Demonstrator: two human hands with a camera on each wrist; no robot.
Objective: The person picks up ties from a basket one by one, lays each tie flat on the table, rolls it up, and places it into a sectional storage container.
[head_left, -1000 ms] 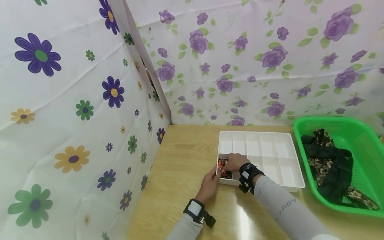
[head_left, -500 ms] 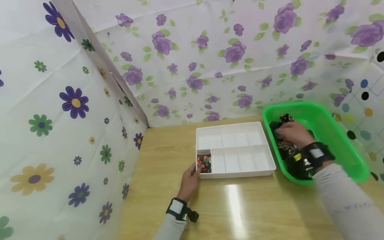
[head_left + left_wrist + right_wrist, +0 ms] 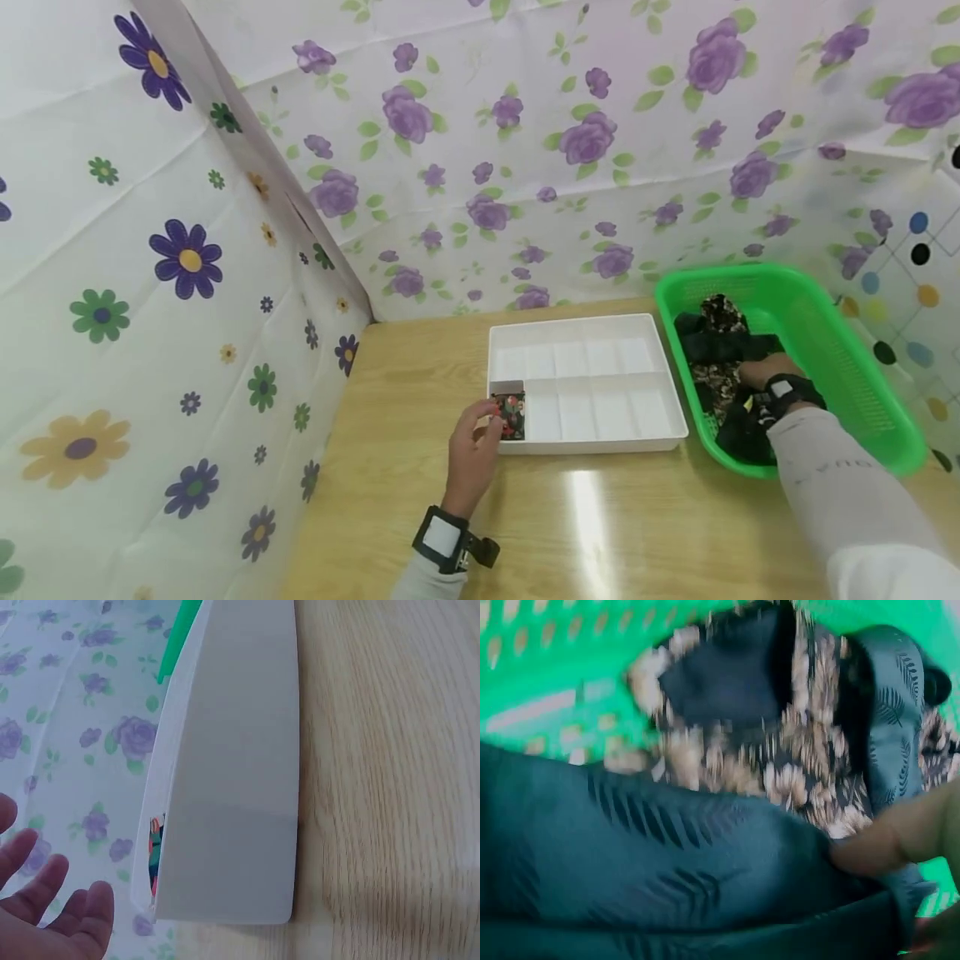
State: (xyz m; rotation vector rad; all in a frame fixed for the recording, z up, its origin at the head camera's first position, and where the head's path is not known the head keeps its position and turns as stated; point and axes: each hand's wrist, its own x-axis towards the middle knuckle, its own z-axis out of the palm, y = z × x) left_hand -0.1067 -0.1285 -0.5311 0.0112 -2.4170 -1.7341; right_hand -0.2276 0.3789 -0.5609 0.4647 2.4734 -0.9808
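Note:
In the head view my left hand [image 3: 472,458] is beside the near-left corner of a white divided tray [image 3: 592,447], its fingers loosely bent and holding nothing. In the left wrist view those fingers [image 3: 96,919] stand apart from the tray wall. A rolled red-and-dark floral cloth [image 3: 513,419] fills the near-left compartment. Over at the right, my right hand [image 3: 771,371] reaches into a green basket [image 3: 836,333]. Thumb and fingers pinch a dark necktie [image 3: 667,855] with a leaf pattern, seen close up in the right wrist view. Beneath it lies a tan floral necktie [image 3: 810,776].
The tray and basket stand close together on a wooden table [image 3: 420,367]. Flowered sheets hang as walls at the left [image 3: 247,450] and the back [image 3: 540,200]. A dotted sheet [image 3: 918,283] closes the right side.
My right hand has gone from the tray's near-left compartment to the basket and deeper into the cloth there. My left hand has let go of the tray corner. The head view has shifted rightward.

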